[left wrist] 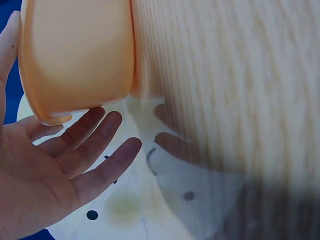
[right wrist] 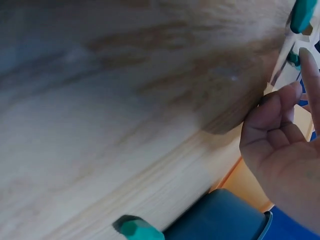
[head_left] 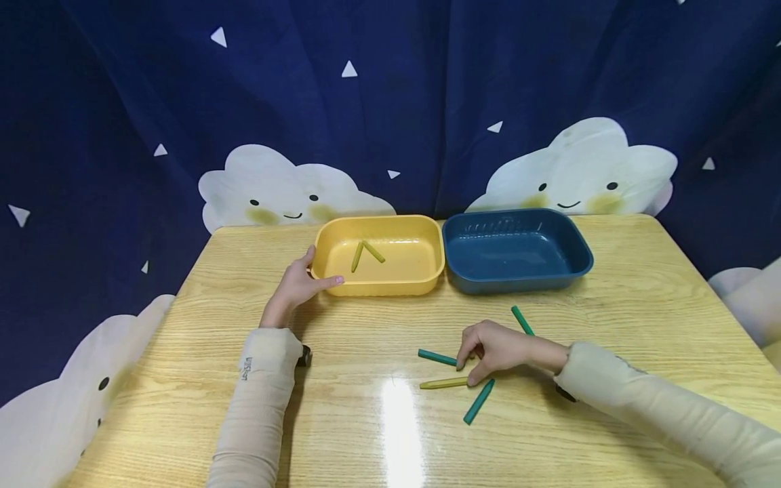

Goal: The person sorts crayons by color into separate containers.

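Yellow crayon [head_left: 443,383] touches right grip [head_left: 497,347]; whether pinched, we cannot tell. Left grip [head_left: 299,281] holds yellow tray [head_left: 390,289].

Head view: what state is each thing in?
Yellow bin: upright, open-topped.
Two yellow crayons: lying inside it.
Blue bin: upright, open-topped.
Third yellow crayon: lying on table.
Three green crayons: lying on table, two partly hidden.
Left grip: spread against yellow bin's left end.
Right grip: finger and thumb parted, by third yellow crayon.
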The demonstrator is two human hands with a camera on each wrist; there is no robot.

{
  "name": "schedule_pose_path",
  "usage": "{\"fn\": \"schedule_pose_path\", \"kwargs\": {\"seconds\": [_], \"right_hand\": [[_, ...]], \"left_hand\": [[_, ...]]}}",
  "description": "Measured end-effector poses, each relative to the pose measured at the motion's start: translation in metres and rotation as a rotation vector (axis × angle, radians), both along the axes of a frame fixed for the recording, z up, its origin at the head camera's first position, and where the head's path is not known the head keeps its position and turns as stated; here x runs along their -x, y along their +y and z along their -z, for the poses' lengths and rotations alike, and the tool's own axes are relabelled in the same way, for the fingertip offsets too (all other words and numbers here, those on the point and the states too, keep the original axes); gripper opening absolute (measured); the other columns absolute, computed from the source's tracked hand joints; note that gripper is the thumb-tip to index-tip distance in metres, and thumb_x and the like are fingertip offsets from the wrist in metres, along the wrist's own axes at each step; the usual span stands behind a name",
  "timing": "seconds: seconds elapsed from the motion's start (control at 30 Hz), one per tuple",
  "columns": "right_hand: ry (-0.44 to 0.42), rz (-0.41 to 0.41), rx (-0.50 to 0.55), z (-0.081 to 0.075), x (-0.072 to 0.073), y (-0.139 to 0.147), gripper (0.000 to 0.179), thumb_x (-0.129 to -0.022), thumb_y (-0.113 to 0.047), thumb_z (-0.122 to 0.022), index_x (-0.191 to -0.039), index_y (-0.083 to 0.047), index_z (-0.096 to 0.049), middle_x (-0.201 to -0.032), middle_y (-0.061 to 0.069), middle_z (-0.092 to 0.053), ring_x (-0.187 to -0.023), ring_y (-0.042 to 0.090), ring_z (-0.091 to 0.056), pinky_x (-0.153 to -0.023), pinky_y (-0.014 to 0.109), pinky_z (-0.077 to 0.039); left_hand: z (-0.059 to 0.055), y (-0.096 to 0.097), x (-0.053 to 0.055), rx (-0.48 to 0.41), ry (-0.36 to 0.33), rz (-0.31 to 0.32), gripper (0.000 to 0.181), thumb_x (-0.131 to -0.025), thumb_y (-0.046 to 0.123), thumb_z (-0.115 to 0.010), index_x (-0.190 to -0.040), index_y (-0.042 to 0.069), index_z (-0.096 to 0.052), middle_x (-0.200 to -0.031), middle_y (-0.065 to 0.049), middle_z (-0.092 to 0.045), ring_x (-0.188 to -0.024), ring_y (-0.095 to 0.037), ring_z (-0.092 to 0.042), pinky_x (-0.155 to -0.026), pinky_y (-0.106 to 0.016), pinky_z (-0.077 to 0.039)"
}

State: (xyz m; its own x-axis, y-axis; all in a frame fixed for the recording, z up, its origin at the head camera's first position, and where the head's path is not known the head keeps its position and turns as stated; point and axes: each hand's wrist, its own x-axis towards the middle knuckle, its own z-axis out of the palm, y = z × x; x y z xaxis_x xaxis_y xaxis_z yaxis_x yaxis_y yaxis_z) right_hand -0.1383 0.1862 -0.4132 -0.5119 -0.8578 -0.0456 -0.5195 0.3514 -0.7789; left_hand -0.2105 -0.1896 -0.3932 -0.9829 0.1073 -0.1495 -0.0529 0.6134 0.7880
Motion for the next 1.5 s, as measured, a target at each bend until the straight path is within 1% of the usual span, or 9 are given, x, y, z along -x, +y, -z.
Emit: {"fn": "schedule_pose_path", "kwargs": {"seconds": [0.17, 0.4, 0.6, 0.7, 0.8, 1.0, 1.17, 1.3, 1.5], "right_hand": [[0.024, -0.002, -0.003, -0.001, -0.003, -0.003, 0.017, -0.069, -0.015, -0.079, -0.083, -0.009, -0.073, -0.071, 0.001, -0.055, -0.058, 0.001, -0.039, -0.051, 0.019, -0.040], [0.101, -0.018, -0.023, -0.003, -0.008, -0.007, 0.008, -0.071, -0.012, -0.077, -0.078, -0.011, -0.073, -0.070, -0.001, -0.052, -0.058, 0.001, -0.039, -0.052, 0.019, -0.040], [0.104, -0.034, 0.011, -0.001, -0.005, -0.005, 0.004, -0.075, -0.007, -0.073, -0.079, -0.007, -0.073, -0.070, -0.002, -0.054, -0.059, 0.000, -0.042, -0.053, 0.019, -0.041], [0.072, -0.051, 0.058, -0.001, -0.003, -0.003, 0.005, -0.077, -0.001, -0.068, -0.080, -0.005, -0.071, -0.070, -0.001, -0.057, -0.058, -0.001, -0.045, -0.052, 0.020, -0.044], [0.004, -0.046, 0.085, -0.003, -0.001, -0.001, 0.009, -0.080, 0.003, -0.063, -0.082, -0.003, -0.069, -0.069, 0.001, -0.061, -0.058, 0.002, -0.052, -0.053, 0.022, -0.048], [-0.135, 0.044, 0.081, -0.011, 0.005, 0.001, 0.008, -0.084, 0.000, -0.061, -0.084, 0.000, -0.068, -0.072, 0.010, -0.066, -0.061, 0.017, -0.060, -0.055, 0.024, -0.050], [-0.198, 0.095, 0.106, -0.013, 0.010, 0.003, 0.008, -0.084, -0.003, -0.062, -0.085, 0.002, -0.068, -0.075, 0.013, -0.066, -0.065, 0.017, -0.061, -0.058, 0.026, -0.051], [-0.216, 0.119, 0.121, -0.017, 0.014, 0.005, 0.009, -0.084, -0.004, -0.062, -0.086, 0.003, -0.068, -0.075, 0.015, -0.065, -0.064, 0.017, -0.060, -0.058, 0.031, -0.052], [-0.186, 0.149, 0.161, -0.025, 0.023, 0.007, 0.009, -0.085, -0.003, -0.061, -0.086, 0.003, -0.068, -0.073, 0.022, -0.063, -0.061, 0.022, -0.058, -0.056, 0.032, -0.050]], "left_hand": [[0.000, 0.000, 0.000, 0.001, 0.001, -0.004, 0.105, -0.075, 0.036, -0.074, -0.144, -0.001, -0.004, -0.149, -0.019, -0.012, -0.134, -0.031, -0.019, -0.107, -0.041, -0.022], [0.001, 0.000, 0.001, -0.003, 0.003, -0.002, 0.106, -0.074, 0.036, -0.074, -0.144, 0.000, -0.004, -0.149, -0.019, -0.012, -0.134, -0.031, -0.018, -0.108, -0.041, -0.022], [0.001, 0.000, 0.000, -0.002, 0.008, -0.003, 0.105, -0.075, 0.035, -0.074, -0.144, -0.001, -0.004, -0.148, -0.020, -0.012, -0.134, -0.031, -0.018, -0.108, -0.041, -0.021], [0.001, 0.000, 0.000, 0.003, 0.009, -0.001, 0.104, -0.076, 0.035, -0.074, -0.144, -0.001, -0.004, -0.148, -0.020, -0.012, -0.134, -0.032, -0.018, -0.108, -0.042, -0.021], [0.001, 0.000, 0.000, 0.012, 0.010, 0.000, 0.104, -0.075, 0.035, -0.074, -0.144, -0.001, -0.004, -0.148, -0.021, -0.013, -0.134, -0.032, -0.018, -0.108, -0.042, -0.021], [0.002, 0.000, 0.001, 0.011, 0.012, -0.005, 0.105, -0.074, 0.036, -0.075, -0.144, -0.001, -0.006, -0.148, -0.021, -0.014, -0.135, -0.030, -0.016, -0.108, -0.041, -0.020], [0.003, 0.000, 0.001, -0.001, 0.012, -0.004, 0.103, -0.075, 0.033, -0.074, -0.144, -0.001, -0.005, -0.148, -0.021, -0.014, -0.135, -0.031, -0.017, -0.108, -0.041, -0.020], [0.003, -0.001, 0.001, -0.009, 0.012, -0.006, 0.103, -0.075, 0.032, -0.074, -0.144, -0.001, -0.005, -0.148, -0.022, -0.014, -0.135, -0.031, -0.017, -0.108, -0.041, -0.020], [0.004, -0.001, 0.002, -0.013, 0.008, -0.005, 0.104, -0.075, 0.034, -0.075, -0.144, 0.000, -0.005, -0.148, -0.021, -0.014, -0.135, -0.030, -0.016, -0.108, -0.041, -0.019]]}}
